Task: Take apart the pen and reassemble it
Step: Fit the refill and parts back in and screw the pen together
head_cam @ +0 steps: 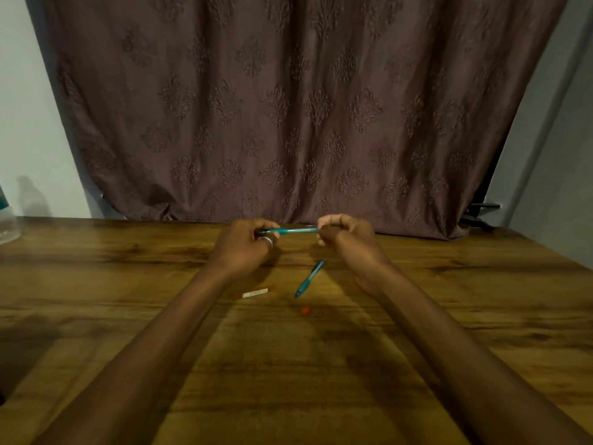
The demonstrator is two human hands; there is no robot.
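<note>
A teal pen barrel (293, 231) is held level above the far part of the wooden table (128, 316), one end in each hand. My left hand (247, 244), with a ring on one finger, grips its left end. My right hand (345, 232) pinches its right end. On the table below lies a second teal pen part (309, 278), slanted, between my forearms. A small red piece (305, 310) sits just in front of it. A thin white strip (255, 293) with a red tip lies to the left, near my left forearm.
A brown patterned curtain (288, 107) hangs behind the table's far edge. A clear container (8, 223) stands at the far left edge of the table. A dark object (479, 211) shows at the curtain's lower right.
</note>
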